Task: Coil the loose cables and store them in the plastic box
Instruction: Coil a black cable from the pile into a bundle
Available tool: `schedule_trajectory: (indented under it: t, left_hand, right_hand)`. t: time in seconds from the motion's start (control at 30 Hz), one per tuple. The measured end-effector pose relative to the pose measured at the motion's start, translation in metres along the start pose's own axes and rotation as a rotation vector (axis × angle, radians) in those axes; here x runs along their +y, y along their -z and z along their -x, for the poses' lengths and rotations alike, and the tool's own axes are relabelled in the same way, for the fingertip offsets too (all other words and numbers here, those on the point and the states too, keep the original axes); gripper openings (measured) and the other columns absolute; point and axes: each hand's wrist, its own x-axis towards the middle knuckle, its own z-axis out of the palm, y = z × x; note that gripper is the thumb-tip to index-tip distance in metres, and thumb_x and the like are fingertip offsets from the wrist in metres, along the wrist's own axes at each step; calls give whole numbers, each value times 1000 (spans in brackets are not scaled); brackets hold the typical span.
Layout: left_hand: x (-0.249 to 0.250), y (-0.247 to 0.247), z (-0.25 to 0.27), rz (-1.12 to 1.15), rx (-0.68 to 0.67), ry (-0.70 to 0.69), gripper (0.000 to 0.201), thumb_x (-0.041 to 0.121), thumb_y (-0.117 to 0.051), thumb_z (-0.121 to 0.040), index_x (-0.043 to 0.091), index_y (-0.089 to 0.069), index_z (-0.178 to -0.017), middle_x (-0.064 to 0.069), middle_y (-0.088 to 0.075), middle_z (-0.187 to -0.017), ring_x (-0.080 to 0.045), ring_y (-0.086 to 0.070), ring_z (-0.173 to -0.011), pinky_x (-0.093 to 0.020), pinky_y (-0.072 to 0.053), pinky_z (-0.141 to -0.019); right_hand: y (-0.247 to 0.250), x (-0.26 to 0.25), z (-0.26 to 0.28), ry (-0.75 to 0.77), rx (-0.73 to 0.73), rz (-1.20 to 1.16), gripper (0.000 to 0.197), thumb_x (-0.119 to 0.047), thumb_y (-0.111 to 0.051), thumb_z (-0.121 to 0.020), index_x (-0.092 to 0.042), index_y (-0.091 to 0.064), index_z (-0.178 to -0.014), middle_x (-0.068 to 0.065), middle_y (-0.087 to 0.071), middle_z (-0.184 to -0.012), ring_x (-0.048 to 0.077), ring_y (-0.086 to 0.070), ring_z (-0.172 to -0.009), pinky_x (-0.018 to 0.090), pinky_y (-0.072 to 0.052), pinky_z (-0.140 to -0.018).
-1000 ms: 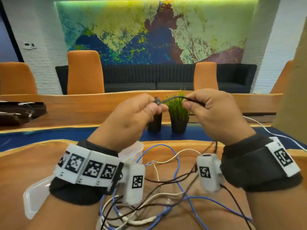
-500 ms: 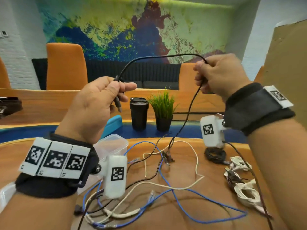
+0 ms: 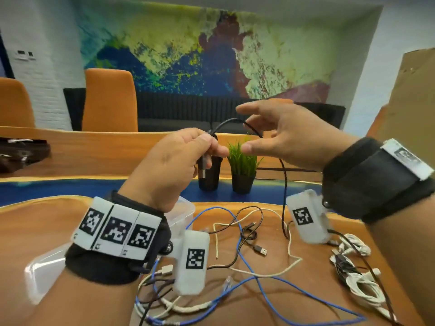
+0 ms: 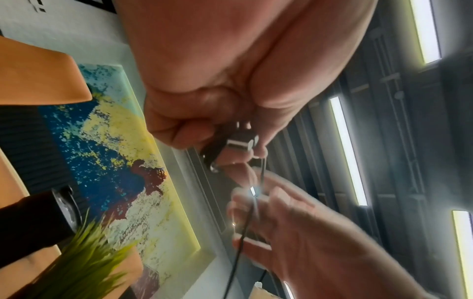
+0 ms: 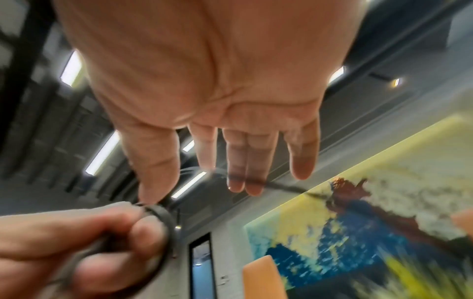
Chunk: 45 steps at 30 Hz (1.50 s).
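Head view shows the left hand [image 3: 171, 165] raised above the bench [image 3: 306, 297], its fingers [image 3: 202, 140] curled and pinching the black cable [image 3: 283, 184] near its plug. From there the cable arches over the right hand [image 3: 289, 135], whose fingers are spread and hold nothing, and hangs down to the loose cables [image 3: 247, 262] on the bench. Behind the left wrist stands the plastic box [image 3: 186, 209]

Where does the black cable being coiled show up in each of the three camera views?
Head: black cable arches at centre between left hand and right hand.
Left wrist: lower centre, hanging from the pinching fingers.
Right wrist: looped at lower left.
Shared landmark: the wall painting.
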Motion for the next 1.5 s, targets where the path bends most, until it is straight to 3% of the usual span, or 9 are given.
schedule_trajectory:
  t: [0.17, 0.37, 0.53, 0.67, 0.83, 1.03, 1.17, 1.37, 1.5]
  left_hand:
    - [6, -10, 4, 397, -136, 171, 30, 20, -38, -103, 17, -57, -81, 2, -60, -75, -8, -46, -60, -22, -32, -56]
    - [0, -3, 0, 942, -212, 174, 24, 30, -37, -101, 21, -54, -87, 2, -70, -102, -4, -59, -72, -21, -32, -63]
    - [-10, -7, -3, 393, -25, -60, 20, 23, -44, -100, 16, -62, -100, -1, -69, -126, -13, -69, -100, -32, -51, -80]
    - [-18, -5, -1, -258, -138, -246, 15, 21, -49, -101, 19, -64, -105, 8, -67, -124, -7, -64, -113, -35, -53, -96]
    - [-12, -5, 3, -330, -257, -245, 17, 18, -49, -101, 20, -65, -96, 8, -68, -90, -3, -61, -82, -21, -51, -71]
    - [-21, -9, 6, 150, -492, -76, 17, 17, -49, -95, 5, -61, -96, -14, -69, -119, -13, -57, -77, -31, -46, -71]
    - [-8, -10, 4, 742, -408, -79, 14, 24, -51, -95, 15, -61, -92, -18, -63, -131, -12, -64, -87, -24, -50, -70]
    - [-13, -1, 0, -255, -158, -318, 22, 23, -44, -98, 18, -64, -106, 14, -62, -133, -3, -58, -122, -24, -48, -98]
    - [-13, -9, 2, -392, -245, -297, 23, 26, -44, -99, 15, -63, -105, 14, -67, -97, -1, -60, -89, -20, -50, -77]
  right_hand:
    - [-44, -2, 3, 44, 176, -557, 15, -9, -61, -94, -9, -72, -104, -8, -68, -73, 11, -60, -63, 28, -51, -58]
    - [-86, 11, 13, 29, 200, -585, 18, -16, -53, -99, -17, -72, -97, -6, -58, -69, -2, -49, -64, 15, -41, -61]
    - [-86, 2, 29, 84, -50, 4, 23, -34, -50, -99, -31, -67, -114, -14, -64, -88, 5, -57, -84, 32, -50, -77]
    - [-65, -8, 38, 206, 65, 138, 23, -36, -54, -94, -23, -67, -80, -7, -59, -72, 10, -53, -73, 39, -47, -68]
    - [-49, 5, 38, 290, 351, -1, 14, -30, -61, -88, -24, -73, -87, -12, -63, -76, 6, -56, -73, 30, -48, -65]
    - [-51, 26, 30, 211, 667, -184, 11, -28, -64, -90, -21, -73, -92, -6, -67, -86, 10, -62, -84, 31, -51, -73]
    - [-68, 31, 26, 43, 395, -177, 21, -36, -53, -96, -28, -72, -97, -10, -68, -90, 10, -61, -87, 42, -52, -76]
    - [-48, -2, 42, 259, 74, 48, 22, -34, -55, -94, -19, -71, -91, -6, -62, -76, 10, -56, -76, 39, -47, -68]
    - [-40, -1, 41, 315, 215, -22, 19, -34, -58, -86, -25, -74, -88, -12, -63, -77, 8, -58, -76, 32, -48, -67]
